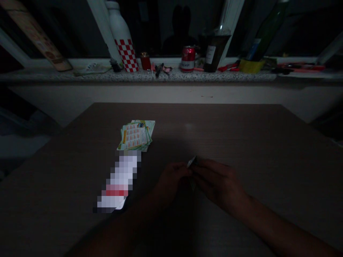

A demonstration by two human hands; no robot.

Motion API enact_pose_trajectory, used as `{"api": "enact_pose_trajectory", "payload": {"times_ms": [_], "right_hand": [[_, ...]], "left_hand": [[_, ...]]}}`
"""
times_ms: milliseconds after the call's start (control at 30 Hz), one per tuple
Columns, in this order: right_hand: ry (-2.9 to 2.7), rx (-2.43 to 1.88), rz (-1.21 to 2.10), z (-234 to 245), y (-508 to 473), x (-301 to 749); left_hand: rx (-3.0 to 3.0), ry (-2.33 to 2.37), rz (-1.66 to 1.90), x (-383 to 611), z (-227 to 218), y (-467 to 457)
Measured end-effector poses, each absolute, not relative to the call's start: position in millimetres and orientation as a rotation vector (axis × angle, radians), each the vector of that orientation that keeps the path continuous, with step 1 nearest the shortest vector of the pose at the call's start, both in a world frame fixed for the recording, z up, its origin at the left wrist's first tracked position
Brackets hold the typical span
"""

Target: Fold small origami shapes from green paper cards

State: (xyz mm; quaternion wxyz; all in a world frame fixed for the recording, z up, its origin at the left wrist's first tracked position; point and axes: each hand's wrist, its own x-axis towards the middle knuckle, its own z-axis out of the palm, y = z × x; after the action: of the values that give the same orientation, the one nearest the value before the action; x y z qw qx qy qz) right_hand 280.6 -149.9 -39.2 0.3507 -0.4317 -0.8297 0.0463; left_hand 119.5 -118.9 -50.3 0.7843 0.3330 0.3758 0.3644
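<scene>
In the dim light, my left hand [173,178] and my right hand [218,178] meet above the table, right of its middle line. Between their fingertips is a small piece of paper or card [191,161], tilted, with a pale printed side partly showing. The fingers of both hands are closed on it, and most of it is hidden by them and by shadow. Beyond my left hand, to the left, lies a loose stack of printed cards [135,137] with rows of orange print on the top one. Nearer to me is a phone-like slab with a bright, pixelated face [122,178].
The brown table [227,125] ends at a wall below a stone windowsill [171,75]. On the sill stand a white bottle with red checks [124,46], a small jar [145,61], a red can [188,59], a dark labelled container [214,51] and a green bottle [268,32].
</scene>
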Motion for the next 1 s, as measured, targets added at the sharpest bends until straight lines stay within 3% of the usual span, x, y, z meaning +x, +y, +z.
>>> {"api": "enact_pose_trajectory", "payload": {"times_ms": [367,633,800,1000], "right_hand": [[-2.233,-1.346,0.393,-13,-111,259],[-2.265,-1.544,0.371,-6,-48,215],[-2.294,-1.627,0.369,-15,-17,195],[-2.316,-1.701,0.336,-22,3,186]], "left_hand": [[0.791,0.926,0.848,99,-36,-109],[1.924,1.472,0.641,54,-11,-102],[2.251,1.694,0.333,25,7,-77],[2.451,1.813,0.248,-31,14,-43]]}}
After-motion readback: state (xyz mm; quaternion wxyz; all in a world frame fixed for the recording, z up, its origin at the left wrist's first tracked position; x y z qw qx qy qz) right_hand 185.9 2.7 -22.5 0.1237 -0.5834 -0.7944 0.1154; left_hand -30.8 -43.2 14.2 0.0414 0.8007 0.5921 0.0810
